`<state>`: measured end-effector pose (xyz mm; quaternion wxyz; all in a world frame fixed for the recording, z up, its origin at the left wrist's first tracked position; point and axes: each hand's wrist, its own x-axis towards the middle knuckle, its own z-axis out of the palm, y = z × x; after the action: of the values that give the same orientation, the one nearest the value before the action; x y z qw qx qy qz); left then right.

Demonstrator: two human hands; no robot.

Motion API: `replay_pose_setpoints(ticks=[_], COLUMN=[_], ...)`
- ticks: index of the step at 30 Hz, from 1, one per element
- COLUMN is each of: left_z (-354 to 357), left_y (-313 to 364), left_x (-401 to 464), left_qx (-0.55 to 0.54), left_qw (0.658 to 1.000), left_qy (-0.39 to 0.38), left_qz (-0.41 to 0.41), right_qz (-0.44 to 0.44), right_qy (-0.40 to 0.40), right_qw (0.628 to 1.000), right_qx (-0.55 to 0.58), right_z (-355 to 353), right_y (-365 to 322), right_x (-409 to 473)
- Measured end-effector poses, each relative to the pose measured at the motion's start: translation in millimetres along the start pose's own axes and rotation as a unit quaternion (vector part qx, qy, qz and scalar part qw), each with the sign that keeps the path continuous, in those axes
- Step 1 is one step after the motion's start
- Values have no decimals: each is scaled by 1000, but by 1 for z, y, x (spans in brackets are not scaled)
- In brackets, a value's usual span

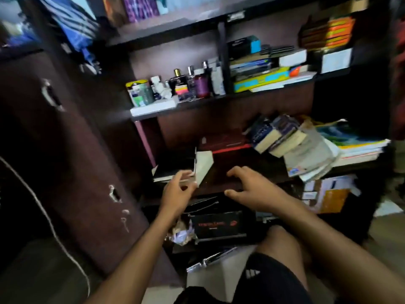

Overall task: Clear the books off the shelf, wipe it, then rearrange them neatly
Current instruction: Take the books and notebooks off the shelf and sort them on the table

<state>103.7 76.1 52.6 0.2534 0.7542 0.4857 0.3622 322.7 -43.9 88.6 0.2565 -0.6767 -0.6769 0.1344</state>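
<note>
Hands working at the book shelf

Left hand (178, 189) is curling its fingers at the corner of a pale book (205, 164); blur is hiding whether it is gripping. Right hand (252, 187) is spreading its fingers on the dark shelf (245, 165). Behind, thick books (277, 138) are lying tilted beside a paper pile (359, 148).

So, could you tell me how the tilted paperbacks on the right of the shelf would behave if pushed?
The paperbacks lean sideways, so they would probably topple or slide. They look thick, likely stiff and heavy. The loose papers beside them overhang the shelf and may slip off.
</note>
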Motion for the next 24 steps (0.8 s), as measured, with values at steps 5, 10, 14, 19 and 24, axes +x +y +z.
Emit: replay_pose_setpoints(ticks=[5,10,14,19,24], left_z=[-22,-26,7,41,36], left_y=[-44,-79,-84,-68,-86], left_x=[44,99,79,48,84], left_qx=[68,7,-34,-79,123], left_qw=[984,976,967,969,951], left_qy=[164,125,205,232,257], left_qz=[-35,-177,-150,-11,122], right_qz=[28,47,58,65,38], right_qy=[-58,-69,-68,-26,4], right_qw=[997,996,992,982,974], right_qx=[33,45,93,175,224], right_z=[25,34,46,62,79], right_y=[-1,22,43,69,83], right_x=[40,69,92,128,174])
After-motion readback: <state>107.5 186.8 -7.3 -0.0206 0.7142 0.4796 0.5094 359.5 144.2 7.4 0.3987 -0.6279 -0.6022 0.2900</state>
